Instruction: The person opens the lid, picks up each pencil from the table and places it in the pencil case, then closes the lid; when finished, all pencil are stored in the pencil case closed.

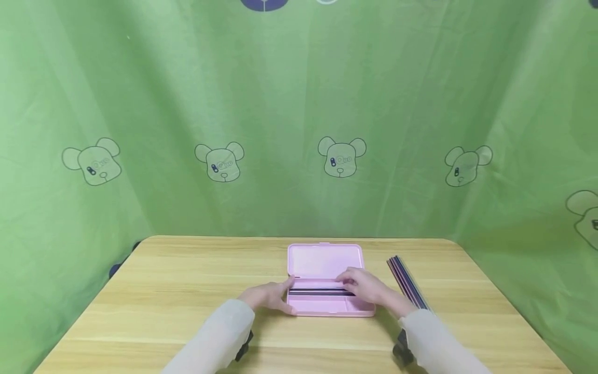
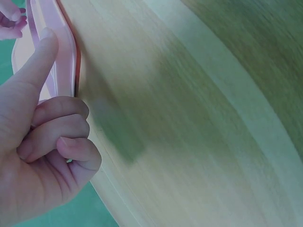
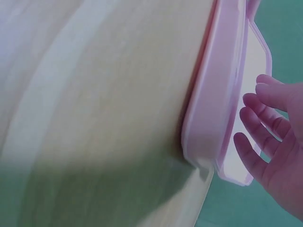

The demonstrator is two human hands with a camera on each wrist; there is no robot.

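Observation:
A pink pencil case [image 1: 322,305] lies on the table, its lid [image 1: 324,259] folded back. Inside its tray a few dark pencils [image 1: 317,292] lie lengthwise. My left hand [image 1: 270,296] holds the left end of the case; in the left wrist view its thumb [image 2: 41,56] reaches over the case and the other fingers curl at its end. My right hand [image 1: 364,285] is over the right part of the case, by the pencils' right ends. The right wrist view shows its fingers [image 3: 255,127] loosely bent and spread, with nothing visible between them.
A bundle of dark pencils [image 1: 405,278] lies slantwise on the wooden table [image 1: 210,265], right of the case and partly behind my right forearm. A green curtain [image 1: 280,208] printed with bear heads hangs behind and at both sides.

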